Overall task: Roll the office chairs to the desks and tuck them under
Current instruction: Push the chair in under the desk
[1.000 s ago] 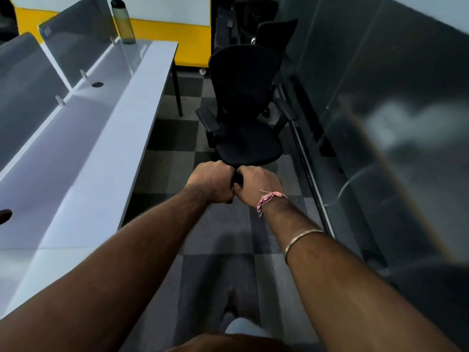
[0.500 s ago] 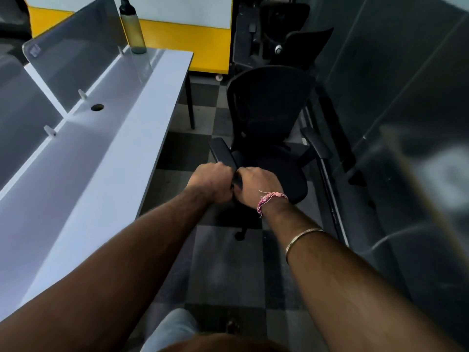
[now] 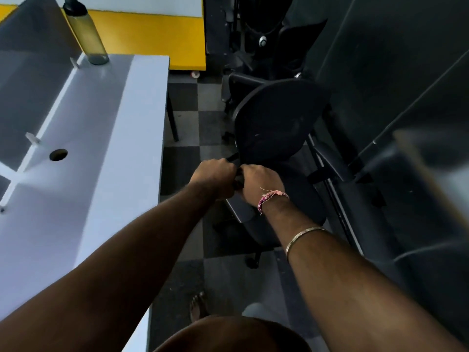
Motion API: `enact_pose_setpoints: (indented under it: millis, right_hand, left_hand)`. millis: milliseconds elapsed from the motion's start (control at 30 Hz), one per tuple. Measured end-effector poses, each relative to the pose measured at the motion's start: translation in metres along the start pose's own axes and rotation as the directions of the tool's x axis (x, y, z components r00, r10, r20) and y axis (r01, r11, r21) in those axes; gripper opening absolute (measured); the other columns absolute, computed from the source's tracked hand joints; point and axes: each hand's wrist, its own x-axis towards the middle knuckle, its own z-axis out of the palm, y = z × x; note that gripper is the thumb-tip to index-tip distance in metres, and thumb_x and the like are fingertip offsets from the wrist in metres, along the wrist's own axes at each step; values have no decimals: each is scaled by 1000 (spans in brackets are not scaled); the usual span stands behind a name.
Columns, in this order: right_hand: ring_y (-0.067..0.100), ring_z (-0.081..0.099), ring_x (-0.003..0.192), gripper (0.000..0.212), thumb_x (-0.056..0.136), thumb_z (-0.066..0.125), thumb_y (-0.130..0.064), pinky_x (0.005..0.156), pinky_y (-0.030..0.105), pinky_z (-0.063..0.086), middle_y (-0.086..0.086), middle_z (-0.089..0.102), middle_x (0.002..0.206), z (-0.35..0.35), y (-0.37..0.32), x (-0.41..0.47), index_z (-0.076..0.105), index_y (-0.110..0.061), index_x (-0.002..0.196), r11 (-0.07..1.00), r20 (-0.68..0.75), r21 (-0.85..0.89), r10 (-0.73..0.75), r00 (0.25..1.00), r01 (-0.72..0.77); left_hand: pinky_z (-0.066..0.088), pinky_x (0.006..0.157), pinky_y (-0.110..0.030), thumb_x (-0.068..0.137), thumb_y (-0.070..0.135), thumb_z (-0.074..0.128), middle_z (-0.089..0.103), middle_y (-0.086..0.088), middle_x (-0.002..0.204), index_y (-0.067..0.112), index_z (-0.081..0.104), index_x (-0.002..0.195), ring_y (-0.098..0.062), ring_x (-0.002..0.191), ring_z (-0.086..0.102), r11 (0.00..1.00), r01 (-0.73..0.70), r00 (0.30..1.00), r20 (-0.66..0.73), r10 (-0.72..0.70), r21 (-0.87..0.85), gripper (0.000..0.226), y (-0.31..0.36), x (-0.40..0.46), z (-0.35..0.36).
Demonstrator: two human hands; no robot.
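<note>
Both fists on one armrest, chair right of the desk

Left hand (image 3: 213,177) and right hand (image 3: 261,185) clench the office chair (image 3: 279,128) armrest; the desk (image 3: 121,148) edge lies leftward, nearer the left hand

office chair (image 3: 276,128): matt black cloth back, matt plastic armrest | desk (image 3: 106,158): smooth pale laminate-like top, faint sheen | bottle (image 3: 87,34): clear glossy plastic or glass, cannot tell | bangle (image 3: 303,236): shiny metal | wrist thread (image 3: 269,198): frayed pink cloth | floor (image 3: 185,97): matt carpet-like squares
</note>
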Motion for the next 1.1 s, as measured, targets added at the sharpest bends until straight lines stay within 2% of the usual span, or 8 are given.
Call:
enact_pose_setpoints:
  millis: [233, 333, 433, 567, 733, 867, 1100]
  right_hand:
    - [34, 67, 87, 20, 80, 69, -30, 62, 34, 37, 6, 69, 94, 3, -2, 99, 62, -17, 94, 996, -22, 10, 91, 996, -90]
    - [36, 67, 87, 13, 84, 63, -24, 63, 35, 37, 9, 69, 95, 8, 6, 141, 61, -14, 92, 990, -50, 7, 141, 989, -141]
    - [34, 67, 87, 10, 85, 62, -22, 63, 36, 43, 8, 69, 94, 14, 19, 182, 60, -15, 91, 980, -76, 10, 198, 977, -198]
    - [30, 68, 88, 19, 88, 64, -34, 61, 33, 38, 7, 69, 95, 23, 38, 232, 62, -16, 94, 965, -94, 5, 261, 961, -262]
    - [30, 70, 89, 32, 89, 64, -46, 61, 32, 38, 8, 71, 94, 31, 51, 277, 65, -14, 95, 921, -57, -1, 388, 920, -389]
    - [29, 71, 85, 20, 91, 61, -34, 58, 31, 39, 6, 72, 89, 43, 51, 309, 67, -15, 88, 873, 6, 8, 487, 873, -487]
    - [31, 71, 87, 20, 85, 60, -29, 61, 32, 40, 8, 72, 93, 44, 48, 332, 69, -12, 91, 802, 10, -3, 597, 802, -597]
  left_hand:
    - [61, 78, -40, 94, 36, 70, 65, 4, 93, 27, 67, 115, -17, 83, 67, 998, -60, 998, 5, 60, 25, 23, -54, 92, -23]
    - [57, 74, -35, 97, 42, 64, 66, 1, 95, 26, 67, 119, -20, 85, 67, 995, -81, 997, -16, 82, 52, 27, -71, 131, -33]
    - [53, 68, -35, 99, 43, 61, 57, 2, 87, 25, 67, 117, -18, 77, 60, 992, -98, 995, -15, 99, 76, 26, -79, 171, -42]
    - [58, 75, -39, 100, 40, 60, 68, -4, 99, 21, 66, 118, -24, 87, 68, 987, -122, 992, -12, 124, 106, 27, -88, 223, -57]
    - [57, 75, -39, 100, 39, 61, 69, -5, 105, 21, 67, 117, -24, 92, 68, 986, -146, 989, 36, 143, 84, 25, -99, 275, -53]
    - [51, 74, -37, 100, 46, 62, 71, -5, 113, 23, 67, 119, -26, 101, 70, 967, -224, 974, 49, 219, 118, 31, -114, 314, -48]
    - [54, 82, -41, 101, 33, 54, 71, -5, 114, 20, 70, 115, -29, 103, 70, 927, -345, 939, 62, 340, 144, 25, -123, 341, -45]
